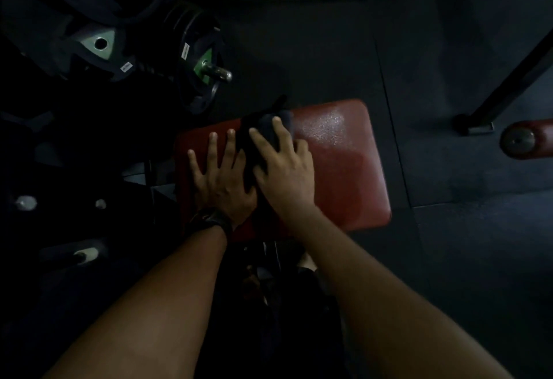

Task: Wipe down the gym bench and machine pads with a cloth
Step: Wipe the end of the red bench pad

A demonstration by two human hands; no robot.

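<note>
Pressing a dark crumpled cloth (264, 127) onto the red vinyl bench pad (338, 169), the right hand (284, 169) lies flat with fingers straight and spread; it does not clench the cloth, only pushes it down. The left hand (223, 181), with a dark wristwatch (212, 220), rests flat and released on the pad, just left of the cloth. The cloth is near the pad's upper edge, at the centre of the frame. The pad's long axis runs left to right, and its biggest bare part lies right of the cloth, nearer to the right hand. I judge the next stroke should go rightward.
</note>
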